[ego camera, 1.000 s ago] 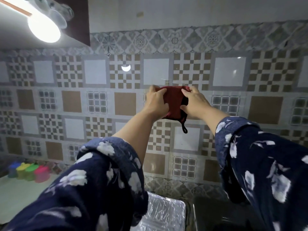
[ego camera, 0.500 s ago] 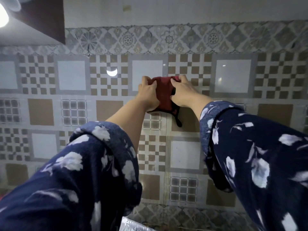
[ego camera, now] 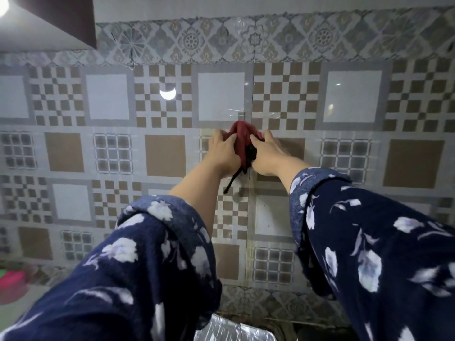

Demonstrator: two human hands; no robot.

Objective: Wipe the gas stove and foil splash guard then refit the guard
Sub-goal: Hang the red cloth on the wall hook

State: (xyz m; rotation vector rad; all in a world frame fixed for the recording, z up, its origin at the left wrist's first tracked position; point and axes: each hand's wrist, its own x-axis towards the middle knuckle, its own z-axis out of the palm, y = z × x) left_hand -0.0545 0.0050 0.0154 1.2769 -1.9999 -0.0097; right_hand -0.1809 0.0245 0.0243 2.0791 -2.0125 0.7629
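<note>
Both arms reached up to the tiled wall [ego camera: 349,97]. The left hand [ego camera: 225,153] and the right hand [ego camera: 267,153] each gripped a side of a bunched red cloth [ego camera: 242,139], fingers curled round it, holding it against the tiles; a dark loop [ego camera: 231,184] dangled below. The crinkled foil guard [ego camera: 231,329] showed at the near bottom edge, between the floral sleeves [ego camera: 152,254]. A pink tub [ego camera: 13,279] sat far left.

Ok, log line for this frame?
left hand: holds red cloth | right hand: holds cloth | cloth against tiled wall | foil guard: below
</note>
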